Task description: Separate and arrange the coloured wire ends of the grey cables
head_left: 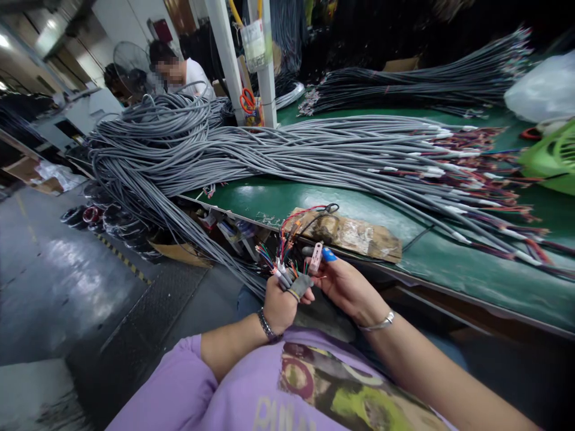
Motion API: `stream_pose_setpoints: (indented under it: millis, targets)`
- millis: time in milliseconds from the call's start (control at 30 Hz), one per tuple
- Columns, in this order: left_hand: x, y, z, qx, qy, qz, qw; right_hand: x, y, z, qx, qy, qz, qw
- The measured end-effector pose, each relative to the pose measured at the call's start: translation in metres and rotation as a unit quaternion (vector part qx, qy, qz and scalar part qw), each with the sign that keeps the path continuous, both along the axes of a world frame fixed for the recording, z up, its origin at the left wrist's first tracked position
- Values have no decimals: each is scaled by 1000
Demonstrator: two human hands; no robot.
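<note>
My left hand (284, 300) is closed around a bunch of grey cables (284, 279), and their stripped ends fan upward in thin coloured wires (266, 256). A grey cover is on its thumb. Close beside it, my right hand (344, 281) pinches a small pale pink flat piece with holes (316, 258) between thumb and fingers. Blue tape wraps the right thumb, and a grey cover shows on a finger. The pink piece is just right of the wire ends; whether it touches a wire I cannot tell.
A taped cardboard-covered block (354, 234) with red and black leads lies at the edge of the green table (251, 200). Long grey cables (278, 146) cover much of it. Black cables (404, 84) lie behind, a green basket (552, 158) at right. Another person (195, 78) sits beyond.
</note>
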State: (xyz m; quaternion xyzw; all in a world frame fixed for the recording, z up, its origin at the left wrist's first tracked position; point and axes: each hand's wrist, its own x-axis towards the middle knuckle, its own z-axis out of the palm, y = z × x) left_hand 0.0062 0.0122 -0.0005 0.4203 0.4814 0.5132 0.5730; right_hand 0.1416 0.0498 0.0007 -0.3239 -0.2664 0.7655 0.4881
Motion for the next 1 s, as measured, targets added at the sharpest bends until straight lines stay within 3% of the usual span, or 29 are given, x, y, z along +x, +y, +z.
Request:
stream_pose_setpoints:
  millis: [100, 267, 333, 467, 833, 1000]
  targets:
    - [0, 0, -1, 3, 1, 0, 1000, -3, 0, 2, 15, -27, -4, 1000]
    - [-1, 1, 0, 9, 1, 1, 1000, -4, -1, -6, 58, -146, -152, 976]
    - [-1, 0, 1, 14, 3, -3, 1000, -5, 0, -8, 52, -142, -133, 980]
    - [1, 0, 1, 15, 17, -17, 1000, -7, 5, -5, -13, -41, -54, 998]
    - [-2, -3, -2, 17, 25, -18, 999, -12, 5, -2, -76, 43, -81, 993]
    - [-7, -6, -2, 30, 23, -12, 999, -4, -6, -6, -70, 30, -15, 997]
